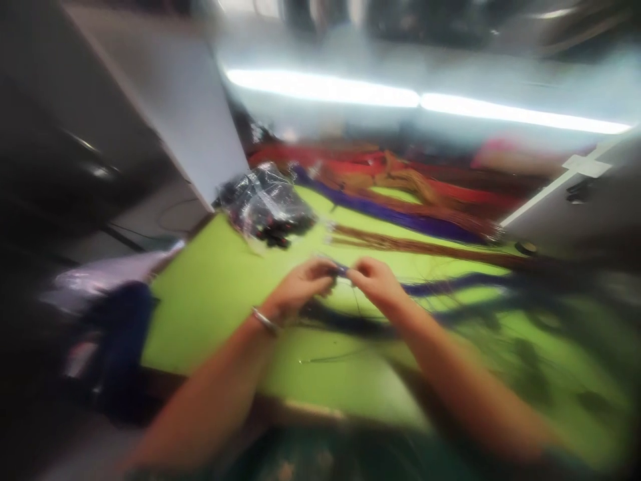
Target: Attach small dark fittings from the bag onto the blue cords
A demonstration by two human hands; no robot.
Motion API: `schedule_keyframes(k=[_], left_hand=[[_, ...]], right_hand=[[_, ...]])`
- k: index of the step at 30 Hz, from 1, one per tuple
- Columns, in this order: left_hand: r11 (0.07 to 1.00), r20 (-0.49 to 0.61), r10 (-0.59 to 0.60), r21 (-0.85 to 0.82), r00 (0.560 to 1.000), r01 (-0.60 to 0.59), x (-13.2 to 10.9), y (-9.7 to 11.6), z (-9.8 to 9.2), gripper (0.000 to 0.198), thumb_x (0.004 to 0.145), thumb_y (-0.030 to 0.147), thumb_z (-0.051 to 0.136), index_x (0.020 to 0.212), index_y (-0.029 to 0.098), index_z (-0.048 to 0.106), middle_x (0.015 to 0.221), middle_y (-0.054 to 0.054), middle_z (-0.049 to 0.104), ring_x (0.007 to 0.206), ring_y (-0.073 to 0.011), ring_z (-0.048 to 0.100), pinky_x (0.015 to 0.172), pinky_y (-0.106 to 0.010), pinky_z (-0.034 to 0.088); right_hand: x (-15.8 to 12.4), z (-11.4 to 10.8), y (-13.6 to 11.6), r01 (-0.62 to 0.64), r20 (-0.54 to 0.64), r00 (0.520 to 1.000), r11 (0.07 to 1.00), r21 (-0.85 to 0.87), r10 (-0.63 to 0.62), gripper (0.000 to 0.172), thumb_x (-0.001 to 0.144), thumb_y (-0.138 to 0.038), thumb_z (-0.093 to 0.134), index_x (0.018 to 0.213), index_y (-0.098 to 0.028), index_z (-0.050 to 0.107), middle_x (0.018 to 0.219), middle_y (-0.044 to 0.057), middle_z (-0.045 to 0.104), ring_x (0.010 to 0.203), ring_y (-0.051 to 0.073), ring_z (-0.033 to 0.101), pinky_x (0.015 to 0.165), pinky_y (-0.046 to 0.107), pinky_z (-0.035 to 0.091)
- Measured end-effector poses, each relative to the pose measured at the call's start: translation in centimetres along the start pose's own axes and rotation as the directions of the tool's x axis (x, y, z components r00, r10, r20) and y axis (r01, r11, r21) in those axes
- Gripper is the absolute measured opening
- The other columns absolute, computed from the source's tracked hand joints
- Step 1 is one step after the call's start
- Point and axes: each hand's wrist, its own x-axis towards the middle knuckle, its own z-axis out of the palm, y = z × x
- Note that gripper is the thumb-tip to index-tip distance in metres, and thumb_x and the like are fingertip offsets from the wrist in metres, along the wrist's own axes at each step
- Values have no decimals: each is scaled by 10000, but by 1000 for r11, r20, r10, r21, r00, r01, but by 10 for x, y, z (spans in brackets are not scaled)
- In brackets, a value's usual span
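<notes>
Over the middle of the green table, my left hand [313, 279] and my right hand [373, 277] meet with fingers pinched. Between their fingertips is a small dark blue piece [342, 270], too blurred to name more closely. A thin dark strand hangs down just below it. Behind and under my hands runs a bundle of dark blue wires [345, 319], stretching off to the right. One loose thin wire [320, 361] lies nearer to me, its light tip pointing left. My left wrist carries a metal bangle [264, 321].
Clear plastic bags with small black parts [273, 207] lie at the back left. Brown wires [400, 244], a purple-blue bundle [410, 217] and red wires [451, 184] stretch across the back. White panels [175, 100] flank the green table [200, 294]. Dark blue cloth [125, 341] hangs at left.
</notes>
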Motion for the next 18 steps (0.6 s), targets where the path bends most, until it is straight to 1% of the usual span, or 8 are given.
schedule_keyframes(k=[1, 3, 6, 10, 14, 18], left_hand=[[997, -7, -30, -68, 1000, 29, 2, -3, 5, 276, 718, 232, 686, 978, 169, 615, 821, -40, 615, 666, -103, 571, 596, -210, 448], [977, 0, -104, -185, 995, 102, 4, -7, 11, 285, 697, 222, 711, 958, 162, 613, 809, -37, 616, 656, -97, 571, 587, -203, 443], [940, 3, -173, -297, 985, 166, 5, -9, 13, 309, 675, 196, 734, 957, 157, 613, 803, -37, 624, 649, -91, 570, 592, -200, 449], [909, 4, -230, -357, 973, 216, 6, -11, 8, 334, 678, 168, 730, 986, 164, 600, 812, -38, 640, 643, -89, 578, 589, -194, 451], [899, 2, -246, -373, 969, 229, 7, -14, 6, 346, 684, 155, 720, 1004, 163, 589, 830, -48, 649, 660, -98, 591, 612, -204, 458], [903, 8, -249, -360, 968, 235, 7, -16, 6, 347, 694, 156, 713, 1012, 163, 576, 843, -52, 648, 658, -97, 592, 610, -205, 456]], right_hand=[[-3, -1, 1, -4, -9, 1000, 999, 54, 4, 166, 732, -232, 537, 584, -157, 544, 537, -28, 529, 535, 89, 449, 515, 201, 329], [-9, 0, 5, 0, -26, 1000, 994, 108, 2, 174, 731, -245, 531, 589, -153, 571, 545, -20, 547, 539, 93, 460, 523, 205, 342], [-13, 4, 10, 47, -65, 997, 995, 83, -42, 155, 724, -210, 523, 596, -157, 592, 572, -9, 584, 552, 98, 481, 559, 215, 364], [-13, 8, 15, 162, -132, 977, 984, -75, -170, 126, 740, -198, 530, 633, -174, 592, 647, 1, 600, 602, 107, 493, 596, 222, 365], [-15, 10, 17, 259, -131, 946, 932, -254, -298, 122, 778, -217, 520, 676, -184, 578, 695, 16, 587, 640, 119, 483, 610, 230, 354], [-17, 11, 18, 303, -118, 918, 864, -403, -378, 128, 803, -207, 491, 706, -184, 571, 727, 37, 584, 688, 138, 490, 616, 236, 341]])
